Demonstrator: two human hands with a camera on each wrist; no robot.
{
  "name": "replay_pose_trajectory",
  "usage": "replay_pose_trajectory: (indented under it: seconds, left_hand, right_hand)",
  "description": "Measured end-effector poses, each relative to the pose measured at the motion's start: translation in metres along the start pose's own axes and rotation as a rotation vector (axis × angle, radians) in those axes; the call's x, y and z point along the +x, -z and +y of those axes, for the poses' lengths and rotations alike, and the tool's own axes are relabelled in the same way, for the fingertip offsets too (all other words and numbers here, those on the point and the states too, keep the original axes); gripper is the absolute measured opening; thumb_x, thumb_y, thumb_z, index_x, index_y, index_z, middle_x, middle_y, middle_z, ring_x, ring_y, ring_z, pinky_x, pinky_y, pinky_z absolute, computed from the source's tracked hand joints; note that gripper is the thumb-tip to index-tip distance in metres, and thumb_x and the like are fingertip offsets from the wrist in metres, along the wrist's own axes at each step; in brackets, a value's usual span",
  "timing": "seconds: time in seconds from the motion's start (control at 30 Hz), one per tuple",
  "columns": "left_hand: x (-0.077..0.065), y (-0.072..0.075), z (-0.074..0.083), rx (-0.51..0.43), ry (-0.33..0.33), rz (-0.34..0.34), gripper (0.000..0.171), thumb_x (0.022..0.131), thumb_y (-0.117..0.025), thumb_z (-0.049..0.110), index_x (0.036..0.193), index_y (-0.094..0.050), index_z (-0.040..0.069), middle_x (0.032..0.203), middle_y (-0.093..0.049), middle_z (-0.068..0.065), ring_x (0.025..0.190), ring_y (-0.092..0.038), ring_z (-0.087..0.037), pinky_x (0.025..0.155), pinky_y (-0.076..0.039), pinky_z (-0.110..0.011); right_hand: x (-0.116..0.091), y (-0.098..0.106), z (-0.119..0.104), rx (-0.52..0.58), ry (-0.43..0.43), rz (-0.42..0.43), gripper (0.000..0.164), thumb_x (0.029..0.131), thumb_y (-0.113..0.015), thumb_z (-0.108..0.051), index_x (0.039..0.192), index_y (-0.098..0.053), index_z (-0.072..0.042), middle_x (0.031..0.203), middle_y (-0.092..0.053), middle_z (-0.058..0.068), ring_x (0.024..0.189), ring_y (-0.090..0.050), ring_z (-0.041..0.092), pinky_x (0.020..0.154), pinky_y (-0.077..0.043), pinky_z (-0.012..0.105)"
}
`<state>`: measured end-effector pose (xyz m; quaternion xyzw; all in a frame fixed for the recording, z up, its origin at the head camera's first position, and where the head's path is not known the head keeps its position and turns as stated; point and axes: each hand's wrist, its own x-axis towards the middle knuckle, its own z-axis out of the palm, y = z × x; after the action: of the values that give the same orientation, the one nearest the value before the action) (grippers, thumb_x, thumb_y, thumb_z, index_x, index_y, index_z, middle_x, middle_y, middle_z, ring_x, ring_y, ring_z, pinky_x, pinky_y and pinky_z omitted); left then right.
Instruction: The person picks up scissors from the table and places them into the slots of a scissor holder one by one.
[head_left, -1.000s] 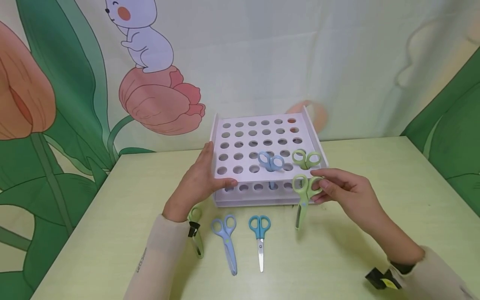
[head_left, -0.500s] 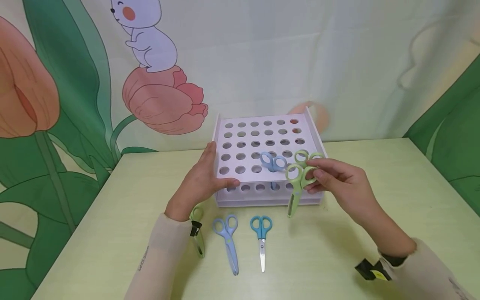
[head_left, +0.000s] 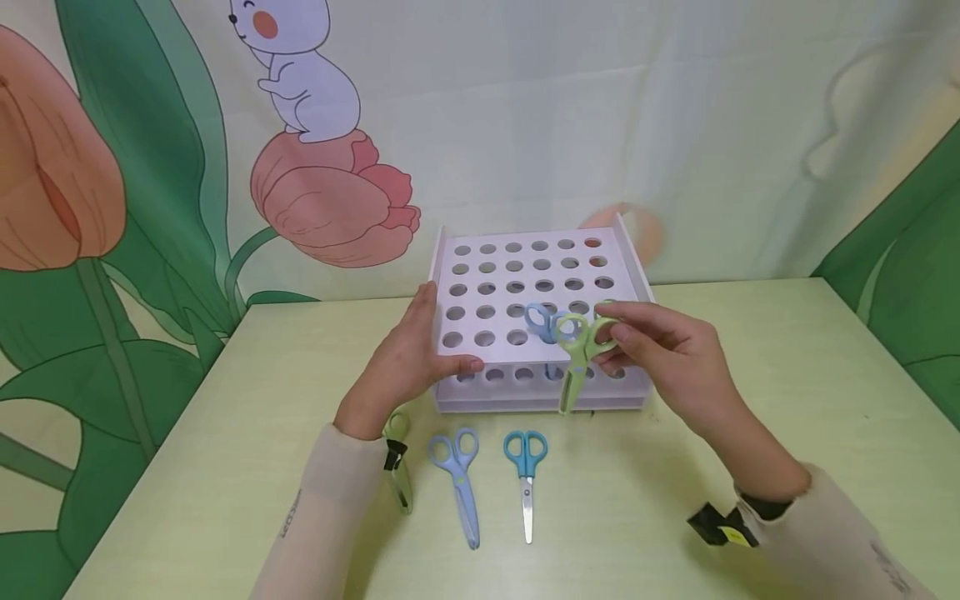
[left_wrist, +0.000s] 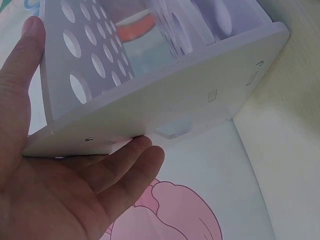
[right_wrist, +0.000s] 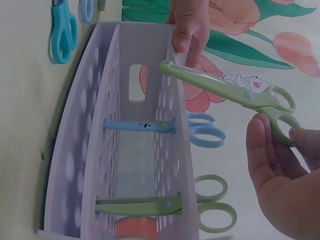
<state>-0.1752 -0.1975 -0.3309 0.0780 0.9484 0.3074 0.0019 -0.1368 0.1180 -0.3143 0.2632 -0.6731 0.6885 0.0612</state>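
Note:
My left hand holds the left side of a white two-tier rack full of round holes, its thumb over the front edge of the top tier and its fingers against the outer side panel. My right hand pinches a pair of green scissors by one handle loop, blades slanting down in front of the rack. In the right wrist view, light blue scissors and another green pair stand in rack holes, handles above the top tier. The held scissors' blade tip overlaps the top tier's edge there.
On the table in front of the rack lie teal scissors, periwinkle-blue scissors and green scissors partly behind the left wrist. A printed cloth hangs behind the rack.
My right hand has moved left and slightly up with the green scissors, from the rack's front right corner to before the light blue scissors. My left hand keeps its hold on the rack.

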Motion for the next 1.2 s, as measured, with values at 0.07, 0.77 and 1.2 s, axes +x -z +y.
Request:
replay_pose_trajectory:
  seconds: [0.07, 0.77, 1.2]
  left_hand:
    - [0.0, 0.0, 0.0, 0.001, 0.003, -0.001, 0.13, 0.076, -0.088, 0.048, 0.163, 0.0, 0.009, 0.169, -0.003, -0.01, 0.133, -0.041, -0.033, 0.108, -0.038, -0.046]
    - [0.001, 0.0, -0.003, 0.006, -0.037, -0.01, 0.133, 0.074, -0.091, 0.044, 0.163, 0.002, 0.008, 0.169, -0.002, -0.012, 0.143, -0.03, -0.029, 0.113, -0.031, -0.044]
    - [0.001, 0.001, -0.003, -0.001, -0.006, -0.015, 0.132, 0.075, -0.089, 0.046, 0.163, 0.002, 0.009, 0.169, -0.002, -0.01, 0.14, -0.034, -0.031, 0.112, -0.033, -0.045]
  right_hand:
    - [0.003, -0.003, 0.0, 0.0, 0.005, 0.006, 0.024, 0.099, -0.061, 0.004, 0.121, -0.07, 0.004, 0.096, -0.073, 0.012, 0.079, -0.072, 0.023, 0.073, -0.058, 0.035]
    - [0.041, -0.027, -0.009, 0.0, 0.087, 0.086, 0.026, 0.099, -0.062, 0.002, 0.124, -0.067, 0.008, 0.096, -0.072, 0.013, 0.08, -0.073, 0.029, 0.074, -0.058, 0.037]
    - [0.055, -0.064, 0.003, -0.004, 0.1, 0.118, 0.027, 0.099, -0.057, 0.007, 0.125, -0.066, 0.008, 0.103, -0.071, 0.024, 0.081, -0.074, 0.019, 0.077, -0.058, 0.035]
